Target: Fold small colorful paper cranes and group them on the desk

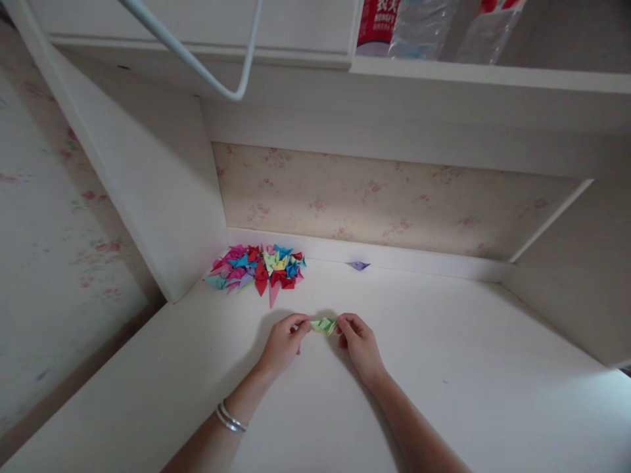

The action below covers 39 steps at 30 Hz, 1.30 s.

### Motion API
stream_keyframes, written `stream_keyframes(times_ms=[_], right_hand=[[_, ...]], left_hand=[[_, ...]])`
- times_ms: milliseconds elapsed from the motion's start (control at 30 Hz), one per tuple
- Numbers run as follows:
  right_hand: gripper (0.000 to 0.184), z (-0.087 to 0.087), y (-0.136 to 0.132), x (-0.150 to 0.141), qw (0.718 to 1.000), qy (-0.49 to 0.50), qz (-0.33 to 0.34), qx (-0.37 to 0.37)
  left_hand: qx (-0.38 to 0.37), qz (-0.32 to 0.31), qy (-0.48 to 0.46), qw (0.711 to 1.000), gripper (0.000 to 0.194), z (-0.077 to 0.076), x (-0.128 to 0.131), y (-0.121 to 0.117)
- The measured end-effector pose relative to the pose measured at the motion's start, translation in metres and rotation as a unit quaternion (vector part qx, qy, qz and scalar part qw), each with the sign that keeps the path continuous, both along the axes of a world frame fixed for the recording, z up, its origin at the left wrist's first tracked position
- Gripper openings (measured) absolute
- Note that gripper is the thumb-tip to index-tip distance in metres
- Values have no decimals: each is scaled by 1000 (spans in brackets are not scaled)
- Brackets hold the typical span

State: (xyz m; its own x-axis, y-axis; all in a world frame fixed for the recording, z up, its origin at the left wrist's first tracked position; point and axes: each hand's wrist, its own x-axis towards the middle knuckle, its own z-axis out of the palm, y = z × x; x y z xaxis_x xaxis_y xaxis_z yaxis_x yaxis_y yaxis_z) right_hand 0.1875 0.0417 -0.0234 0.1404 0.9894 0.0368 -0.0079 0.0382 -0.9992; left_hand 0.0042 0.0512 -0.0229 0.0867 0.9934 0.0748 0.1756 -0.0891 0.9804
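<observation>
Both my hands meet over the middle of a white desk (444,394). Between them is a small light green folded paper piece (324,324). My left hand (284,341) pinches its left end and my right hand (359,343) pinches its right end, fingers curled. The paper is just above the desk surface or resting on it; I cannot tell which. A silver bracelet sits on my left wrist.
A pile of several folded paper triangles (257,267) in red, blue, pink, yellow and green lies at the back left by a white side panel (162,197). A single purple folded piece (359,265) lies by the back wall. Bottles (424,26) stand on the shelf overhead.
</observation>
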Motion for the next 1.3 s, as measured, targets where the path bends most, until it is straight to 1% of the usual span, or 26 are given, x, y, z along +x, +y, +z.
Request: stream_keyframes(times_ms=[233,433,500,567,667,733,800,867,967,1033,1100,1167,1300], right_hand=[[37,-3,2,2,1000,-7,-4,12],[37,-1,0,3,1000,5,-24,12],[36,1,1,4,999,15,-44,15],[36,5,8,8,996,39,-79,23],[38,11,30,19,989,63,-127,42],[40,13,53,31,987,37,-145,53],[41,13,78,48,985,-27,-163,47],[40,10,103,68,974,-115,-193,20],[37,4,133,99,957,-180,-225,-8],[35,0,147,114,948,-208,-238,-20],[34,-3,157,123,940,-235,-246,-33],[34,-5,165,126,933,-257,-249,-41],[32,-8,176,120,922,-291,-253,-42]], left_hand=[[13,7,-1,1000,36,0,1,1],[10,10,8,1000,37,2,0,1],[7,11,13,1000,36,1,0,2],[2,17,14,1000,36,-1,-1,4],[-6,29,-1,1000,36,-3,-1,7],[-14,36,-11,999,36,-3,-1,9],[-21,38,-10,999,37,-3,-1,10],[-28,32,3,999,37,-3,0,10],[-29,16,27,999,36,-3,3,11],[-25,12,41,999,35,-2,4,12],[-19,11,53,998,34,-1,5,12],[-17,9,65,998,31,0,6,13],[-19,5,75,997,26,1,6,13]])
